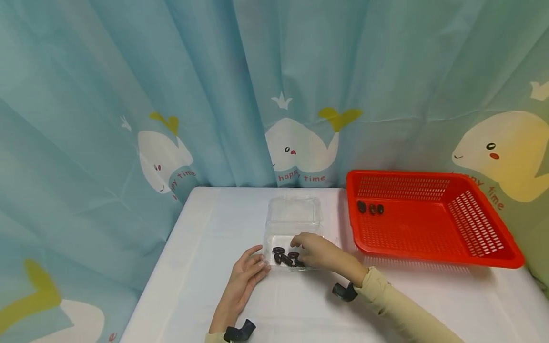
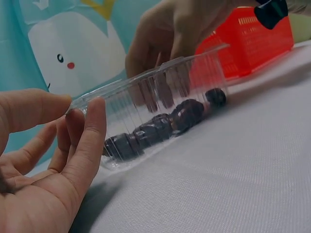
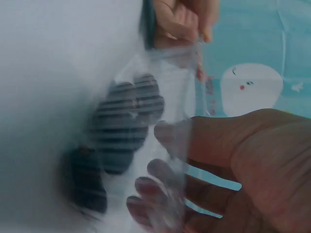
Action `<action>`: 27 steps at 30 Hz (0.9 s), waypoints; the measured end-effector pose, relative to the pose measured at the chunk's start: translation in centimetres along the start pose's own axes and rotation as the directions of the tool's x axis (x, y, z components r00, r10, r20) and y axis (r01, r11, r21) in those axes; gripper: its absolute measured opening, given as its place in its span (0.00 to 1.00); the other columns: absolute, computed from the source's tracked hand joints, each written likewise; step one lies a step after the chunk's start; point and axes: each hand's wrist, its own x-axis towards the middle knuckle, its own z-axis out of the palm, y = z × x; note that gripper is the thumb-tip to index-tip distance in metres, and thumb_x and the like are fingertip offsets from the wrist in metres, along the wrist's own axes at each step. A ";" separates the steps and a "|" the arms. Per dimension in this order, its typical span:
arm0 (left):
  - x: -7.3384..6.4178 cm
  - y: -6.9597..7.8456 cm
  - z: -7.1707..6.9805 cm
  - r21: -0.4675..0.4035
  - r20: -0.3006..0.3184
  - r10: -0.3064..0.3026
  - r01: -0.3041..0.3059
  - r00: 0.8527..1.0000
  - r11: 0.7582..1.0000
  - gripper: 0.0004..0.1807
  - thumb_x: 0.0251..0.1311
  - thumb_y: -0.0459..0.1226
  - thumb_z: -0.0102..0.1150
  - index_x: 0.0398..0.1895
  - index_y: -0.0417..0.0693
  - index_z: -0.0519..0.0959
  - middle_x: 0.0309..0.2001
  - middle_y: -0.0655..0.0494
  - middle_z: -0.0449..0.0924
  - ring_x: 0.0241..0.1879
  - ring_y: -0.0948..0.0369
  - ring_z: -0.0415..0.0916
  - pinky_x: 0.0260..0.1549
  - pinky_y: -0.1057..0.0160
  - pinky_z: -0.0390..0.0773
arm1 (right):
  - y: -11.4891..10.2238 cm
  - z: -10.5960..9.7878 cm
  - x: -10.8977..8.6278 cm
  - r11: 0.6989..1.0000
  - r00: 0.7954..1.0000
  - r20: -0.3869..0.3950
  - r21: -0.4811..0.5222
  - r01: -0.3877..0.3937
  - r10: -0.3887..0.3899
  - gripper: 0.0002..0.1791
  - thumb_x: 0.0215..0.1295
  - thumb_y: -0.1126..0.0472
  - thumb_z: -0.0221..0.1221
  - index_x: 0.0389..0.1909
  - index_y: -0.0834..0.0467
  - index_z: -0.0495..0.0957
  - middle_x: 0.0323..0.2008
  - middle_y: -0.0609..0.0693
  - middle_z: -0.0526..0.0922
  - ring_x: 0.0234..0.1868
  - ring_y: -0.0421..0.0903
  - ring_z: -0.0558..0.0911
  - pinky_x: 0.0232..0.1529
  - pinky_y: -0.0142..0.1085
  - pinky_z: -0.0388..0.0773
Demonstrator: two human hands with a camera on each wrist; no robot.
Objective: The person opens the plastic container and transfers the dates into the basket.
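My left hand pinches the near-left rim of a clear plastic clamshell box between thumb and fingers. Several dark, wrinkled dates lie along the box floor. Folded back on the far side is the box's lid. From above on the right, my right hand reaches in, its fingertips and thumb spread apart inside the box close to the dates. No date shows between those fingers in the right wrist view.
A red slotted plastic basket stands on the right of the white-covered table. Inside, near its left wall, lie 3 dates. A blue whale-print curtain hangs behind the table's back edge.
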 end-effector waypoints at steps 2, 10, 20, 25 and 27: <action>-0.1 0.1 0.0 -0.011 -0.008 0.001 -0.001 1.000 1.000 0.34 0.72 0.29 0.57 0.79 0.41 0.59 0.52 0.54 0.74 0.50 0.62 0.79 0.61 0.61 0.84 | -0.1 0.4 0.2 0.999 1.000 0.000 -0.043 0.027 -0.027 0.15 0.58 0.71 0.69 0.46 0.63 0.84 0.42 0.56 0.87 0.43 0.50 0.84 0.46 0.44 0.86; -0.2 0.2 0.1 -0.014 -0.004 0.006 -0.006 1.000 1.000 0.35 0.72 0.28 0.57 0.79 0.40 0.58 0.54 0.54 0.73 0.50 0.64 0.78 0.63 0.61 0.83 | -0.2 1.4 0.7 0.994 0.999 -0.005 -0.105 0.036 -0.037 0.14 0.56 0.70 0.72 0.44 0.61 0.84 0.37 0.52 0.86 0.38 0.46 0.83 0.41 0.37 0.84; -0.4 0.4 0.2 0.001 -0.029 0.002 -0.002 1.000 1.000 0.35 0.70 0.28 0.59 0.78 0.39 0.59 0.52 0.55 0.74 0.49 0.62 0.79 0.61 0.61 0.84 | -0.4 1.7 1.0 0.997 1.000 -0.023 -0.073 0.016 -0.018 0.11 0.56 0.68 0.74 0.39 0.58 0.85 0.34 0.50 0.84 0.35 0.44 0.82 0.37 0.35 0.82; -0.3 0.4 0.4 0.008 -0.019 0.002 -0.002 1.000 1.000 0.35 0.70 0.29 0.59 0.78 0.39 0.58 0.53 0.54 0.73 0.50 0.63 0.78 0.62 0.61 0.83 | -0.2 1.7 1.1 0.997 0.999 -0.033 -0.071 0.003 -0.005 0.12 0.54 0.70 0.74 0.38 0.58 0.85 0.34 0.49 0.82 0.33 0.41 0.79 0.34 0.33 0.79; -0.2 0.4 0.5 0.008 -0.026 0.003 -0.003 1.000 1.000 0.35 0.70 0.29 0.59 0.78 0.39 0.59 0.53 0.54 0.73 0.50 0.63 0.78 0.62 0.61 0.83 | -0.2 1.8 1.1 0.998 0.999 -0.039 -0.061 0.010 -0.012 0.11 0.54 0.71 0.73 0.37 0.58 0.85 0.34 0.49 0.81 0.33 0.41 0.78 0.34 0.32 0.78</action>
